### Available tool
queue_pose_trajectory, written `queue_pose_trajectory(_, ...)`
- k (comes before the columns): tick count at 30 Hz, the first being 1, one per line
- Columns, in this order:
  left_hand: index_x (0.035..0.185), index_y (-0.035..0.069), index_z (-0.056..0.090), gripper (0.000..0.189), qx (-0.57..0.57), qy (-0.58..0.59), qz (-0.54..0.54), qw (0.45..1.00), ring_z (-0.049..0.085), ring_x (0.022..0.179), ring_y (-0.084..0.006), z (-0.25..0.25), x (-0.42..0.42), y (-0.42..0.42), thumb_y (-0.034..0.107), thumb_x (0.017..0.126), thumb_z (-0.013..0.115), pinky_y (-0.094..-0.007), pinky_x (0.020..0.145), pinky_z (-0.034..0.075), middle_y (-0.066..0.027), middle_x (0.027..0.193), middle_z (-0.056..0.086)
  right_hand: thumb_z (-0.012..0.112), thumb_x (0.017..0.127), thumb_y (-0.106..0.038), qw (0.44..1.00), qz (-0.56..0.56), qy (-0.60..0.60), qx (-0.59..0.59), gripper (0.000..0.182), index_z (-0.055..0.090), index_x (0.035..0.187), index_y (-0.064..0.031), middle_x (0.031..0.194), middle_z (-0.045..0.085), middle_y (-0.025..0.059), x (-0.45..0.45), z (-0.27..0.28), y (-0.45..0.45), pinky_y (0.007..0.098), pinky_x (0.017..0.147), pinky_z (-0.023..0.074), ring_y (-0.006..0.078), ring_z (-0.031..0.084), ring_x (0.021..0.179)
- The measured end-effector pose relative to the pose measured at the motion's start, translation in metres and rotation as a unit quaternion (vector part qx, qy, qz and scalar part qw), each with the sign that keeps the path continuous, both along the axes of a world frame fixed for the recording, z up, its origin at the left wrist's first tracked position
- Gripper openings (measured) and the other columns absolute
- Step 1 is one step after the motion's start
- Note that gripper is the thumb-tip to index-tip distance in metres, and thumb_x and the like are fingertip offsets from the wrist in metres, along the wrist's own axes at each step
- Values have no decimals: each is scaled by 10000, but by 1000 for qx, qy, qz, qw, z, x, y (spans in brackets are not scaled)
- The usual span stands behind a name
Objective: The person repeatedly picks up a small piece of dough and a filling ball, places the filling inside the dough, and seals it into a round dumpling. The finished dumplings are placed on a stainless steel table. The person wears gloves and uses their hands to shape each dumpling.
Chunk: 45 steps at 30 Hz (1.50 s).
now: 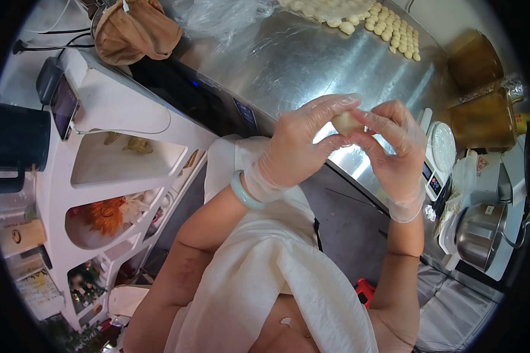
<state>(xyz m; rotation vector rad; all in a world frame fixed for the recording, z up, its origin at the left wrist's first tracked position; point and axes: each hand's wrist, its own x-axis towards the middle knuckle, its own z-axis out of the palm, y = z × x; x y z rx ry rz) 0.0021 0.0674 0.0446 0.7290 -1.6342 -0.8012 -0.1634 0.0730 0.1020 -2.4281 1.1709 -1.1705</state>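
Both of my hands wear clear plastic gloves and meet above the front edge of a stainless-steel worktop (265, 84). Between their fingertips is a pale piece of dough (347, 122). My left hand (302, 137) has it between thumb and forefinger, with a pale green bangle (244, 192) on that wrist. The fingers and thumb of my right hand (391, 141) pinch the dough from the other side. At the far end of the worktop, small dough balls (391, 28) lie in rows, partly beneath a plastic sheet (331, 6).
A digital kitchen scale (439, 154) and a steel mixer bowl (479, 236) stand to the right. Amber containers (483, 121) line the far right. Crumpled plastic film (225, 17) and a brown cloth bag (137, 33) are at upper left. A white shelf unit (115, 90) holds a phone (65, 107).
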Motion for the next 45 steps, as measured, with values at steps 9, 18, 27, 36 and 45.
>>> queue_pose_trajectory(9,1130,33,595,442,-19,12,31,999,637,988,-239,2,-2,-1,26,714,745,-308,845,519,-126,1102,644,706,705,27,1000,-17,-9,-14,218,634,902,-31,790,576,84,0,-8,-4,279,574,469,200,592,658)
queue_pose_trajectory(18,1074,24,615,439,-94,-46,80,991,641,948,-292,8,-6,-6,-7,655,744,-329,797,521,-132,1066,649,704,731,18,999,-25,-31,6,171,647,885,-29,782,581,72,9,-2,-2,279,570,470,174,585,649)
queue_pose_trajectory(27,1132,4,583,439,31,-24,13,999,636,951,-231,-9,-8,-19,24,723,741,-314,802,512,-120,1062,645,712,728,-30,990,-39,-63,120,259,650,980,-31,837,569,79,-8,-19,-22,288,605,458,185,559,671)
queue_pose_trajectory(36,1212,-60,486,365,381,181,-225,878,565,983,-131,-42,-14,-56,198,957,517,-274,863,455,-83,1101,587,751,686,-140,993,32,65,89,435,621,1092,-52,1068,584,102,-18,-54,-61,388,805,471,305,558,954)
queue_pose_trajectory(45,1278,-33,431,453,460,242,-259,814,556,1031,-149,-73,-34,-120,280,961,509,-296,896,459,-88,1132,556,734,718,-79,973,4,-28,231,398,621,1096,-24,1071,627,97,-29,-78,-112,326,850,465,269,592,954)
